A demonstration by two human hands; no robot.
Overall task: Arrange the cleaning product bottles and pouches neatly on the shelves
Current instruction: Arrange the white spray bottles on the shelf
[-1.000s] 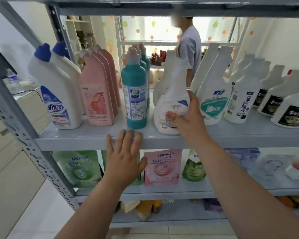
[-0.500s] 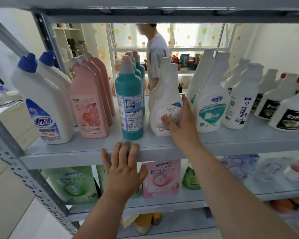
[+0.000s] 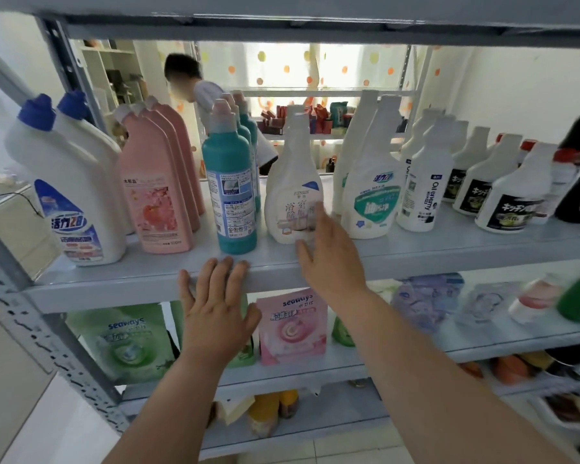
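Grey metal forms the shelving unit (image 3: 154, 283), and its upper shelf is taken as the landmark for everything else. On that shelf, at the far left, two white bottles with blue caps (image 3: 71, 192) are stood one behind the other; to their right a file of pink bottles (image 3: 154, 192) is seen, then a file of teal bottles (image 3: 231, 192), then the white bathroom cleaner bottle (image 3: 293, 192) near the shelf's middle, upright and set slightly back from the front edge. Further right, rows of white spray bottles (image 3: 372, 189) are lined up. On the shelf below, green and pink pouches (image 3: 292, 326) are propped upright.

The left hand (image 3: 215, 309) is laid flat with fingers spread against the upper shelf's front lip, nothing held. The right hand (image 3: 329, 252) is open with fingers loosely extended, just in front of the white bathroom cleaner bottle; whether a fingertip touches the label cannot be told, owing to blur.

The step in hand is judged to be the squaring-up of this bottle within its row. Next, a light nudge or a release is likely called for, so that the label faces forward and the gap to the teal bottles is evened.
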